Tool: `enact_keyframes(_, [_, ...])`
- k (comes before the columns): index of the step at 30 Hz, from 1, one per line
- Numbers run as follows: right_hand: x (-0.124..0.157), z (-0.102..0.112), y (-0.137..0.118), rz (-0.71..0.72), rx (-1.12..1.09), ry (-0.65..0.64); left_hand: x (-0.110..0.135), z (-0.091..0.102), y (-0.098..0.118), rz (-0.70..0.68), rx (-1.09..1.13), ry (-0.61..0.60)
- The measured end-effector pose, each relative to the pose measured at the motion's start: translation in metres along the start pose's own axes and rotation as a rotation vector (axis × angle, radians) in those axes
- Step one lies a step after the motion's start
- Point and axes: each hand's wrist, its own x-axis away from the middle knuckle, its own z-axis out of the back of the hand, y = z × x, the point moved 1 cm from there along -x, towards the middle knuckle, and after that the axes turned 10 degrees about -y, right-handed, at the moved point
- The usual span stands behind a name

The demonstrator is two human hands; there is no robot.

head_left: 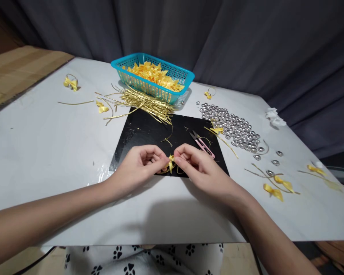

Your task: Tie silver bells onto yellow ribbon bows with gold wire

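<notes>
My left hand point(145, 162) and my right hand point(193, 164) meet over the near edge of a black mat point(151, 133). Between their pinched fingertips is a small yellow ribbon bow point(171, 164), with thin gold cord showing beside it. The fingers partly hide the bow and cord. Pink-handled thread snips point(202, 145) lie on the mat beyond my right hand, blades pointing away to the left. A loose gold cord end point(167, 140) rests on the mat ahead of my fingers.
A blue basket point(189, 76) of yellow bows stands behind a bundle of gold cords point(147, 105). Silver ring-shaped pieces point(232, 126) are heaped at right. Loose bows and cords point(275, 191) lie near the right side. Cardboard point(25, 68) sits far left; crumpled white tissue point(275, 116) lies far right.
</notes>
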Motion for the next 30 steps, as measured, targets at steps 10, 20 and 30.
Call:
enact_keyframes(10, [0.0015, 0.004, -0.0048, -0.032, 0.051, -0.049, 0.0014, 0.0005, -0.0001, -0.008, 0.04, 0.036])
enact_keyframes(20, [-0.0031, 0.0008, -0.0023, 0.007, -0.073, 0.103, -0.0006, 0.0011, -0.0011, 0.001, 0.136, 0.011])
enact_keyframes(30, [-0.004, -0.0049, 0.0, 0.047, -0.059, 0.136, -0.0015, 0.0013, -0.0034, 0.023, 0.123, 0.039])
